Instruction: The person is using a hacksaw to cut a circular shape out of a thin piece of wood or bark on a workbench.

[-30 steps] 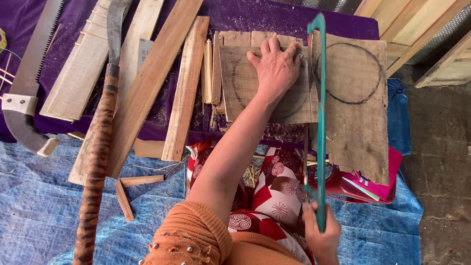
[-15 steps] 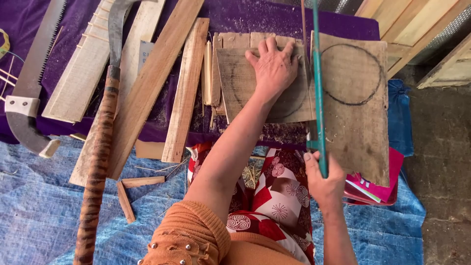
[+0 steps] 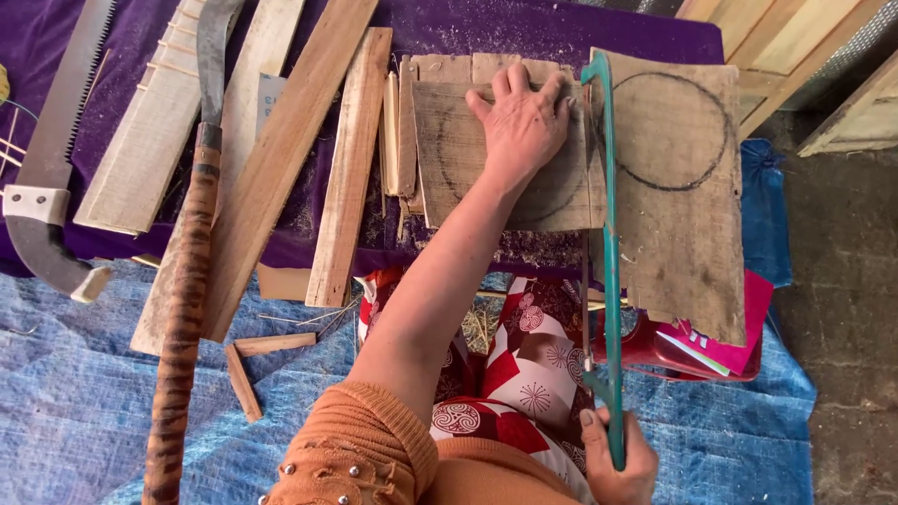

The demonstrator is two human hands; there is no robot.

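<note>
purple cloth (image 3: 561, 23) covers the counter, and the landmark here is the worn wooden board (image 3: 673, 224) with a dark circle drawn on it, overhanging the near edge of the counter. just left of that board lies a second board (image 3: 458, 159), also marked with a curved line, and the left hand (image 3: 524, 122) is flat on it, fingers spread, pressing down (no pinch, just an open palm). between the two boards runs the teal frame saw (image 3: 608, 252), its frame standing up along the circled board's left edge and reaching back toward the person. below the board's near edge, the right hand (image 3: 617, 458) is wrapped tight around the saw's handle, grip pressed together on it. well left of the board: long planks (image 3: 281, 159) fanned across the cloth, a narrower slat (image 3: 346, 168) beside them, a long curved blade with a striped wrapped handle (image 3: 182, 337), and furthest left a toothed pruning saw (image 3: 56, 159). under the board, a red container (image 3: 711, 351). small offcuts (image 3: 248, 360) sit on the blue tarp (image 3: 75, 402), down and left.
</note>
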